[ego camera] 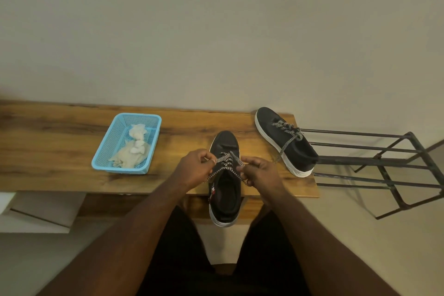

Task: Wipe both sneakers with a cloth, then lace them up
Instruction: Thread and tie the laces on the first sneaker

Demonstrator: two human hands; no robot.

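A black sneaker with a white sole (pixel 225 197) lies at the front edge of the wooden table (pixel 48 142), its heel hanging over the edge toward me. My left hand (pixel 195 167) and my right hand (pixel 258 170) each pinch an end of its black-and-white lace (pixel 225 163) over the tongue. The second black sneaker (pixel 286 142) lies at the table's right end, its lace threaded and one end trailing loose. A pale crumpled cloth (pixel 131 152) rests in a blue basket (pixel 108 137).
A dark metal rack (pixel 384 166) stands right of the table, close to the second sneaker. A plain wall runs behind the table. A pale box or step (pixel 43 209) sits on the floor at lower left.
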